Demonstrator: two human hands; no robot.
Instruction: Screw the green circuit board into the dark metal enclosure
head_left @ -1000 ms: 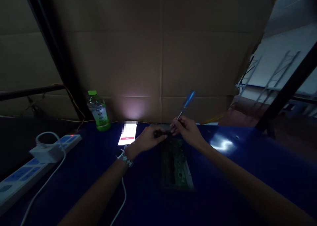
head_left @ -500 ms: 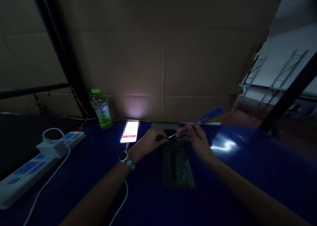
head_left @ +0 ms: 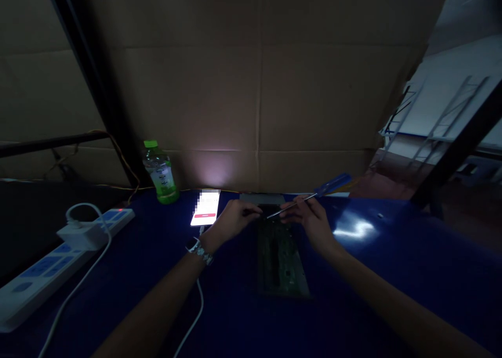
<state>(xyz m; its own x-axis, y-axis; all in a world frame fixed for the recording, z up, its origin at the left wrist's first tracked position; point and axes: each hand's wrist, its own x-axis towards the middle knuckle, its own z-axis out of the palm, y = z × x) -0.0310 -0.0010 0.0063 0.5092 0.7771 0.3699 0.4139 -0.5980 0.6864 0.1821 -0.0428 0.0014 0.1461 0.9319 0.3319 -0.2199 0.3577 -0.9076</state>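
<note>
My right hand (head_left: 310, 217) holds a screwdriver (head_left: 333, 184) with a blue handle and a long metal shaft; its tip points down and left. Near that tip is my left hand (head_left: 235, 217), its thumb and fingers pressed together; anything between them is too dark and small to make out. Below both hands a dark green circuit board (head_left: 288, 264) lies flat on the blue table (head_left: 376, 290). A grey flat piece (head_left: 262, 199) shows behind the board's far end.
A lit phone (head_left: 206, 208) on a white cable lies left of my left hand. Further left stand a green-capped bottle (head_left: 162, 177) and a white power strip (head_left: 50, 269). A brown sheet wall (head_left: 188, 86) rises behind the table.
My left hand has shifted slightly left, away from the screwdriver tip. The screwdriver handle has dipped a little; the board has stayed in place.
</note>
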